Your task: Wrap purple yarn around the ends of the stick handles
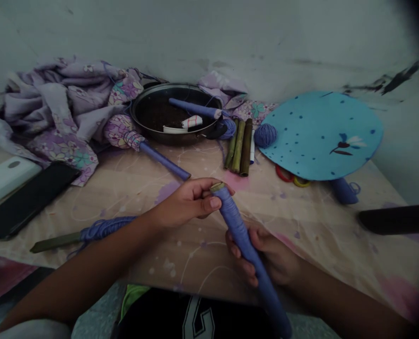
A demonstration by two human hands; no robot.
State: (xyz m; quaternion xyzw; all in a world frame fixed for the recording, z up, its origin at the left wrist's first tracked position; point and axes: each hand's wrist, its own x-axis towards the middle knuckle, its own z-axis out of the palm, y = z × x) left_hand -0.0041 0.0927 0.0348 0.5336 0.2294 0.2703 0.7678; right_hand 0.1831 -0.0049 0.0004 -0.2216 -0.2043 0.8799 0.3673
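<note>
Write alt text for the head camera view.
Two bare hands hold a stick wrapped in blue-violet yarn: the left hand grips near its upper end, and the right hand holds it lower down. Beyond them lie a dark metal pan, a yarn ball and a round blue card.

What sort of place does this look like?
Probably a room in a home used for handicrafts: a yarn-wrapped stick, a ball of purple yarn, and a crumpled floral cloth lie about on a printed table cover against a plain wall.
</note>
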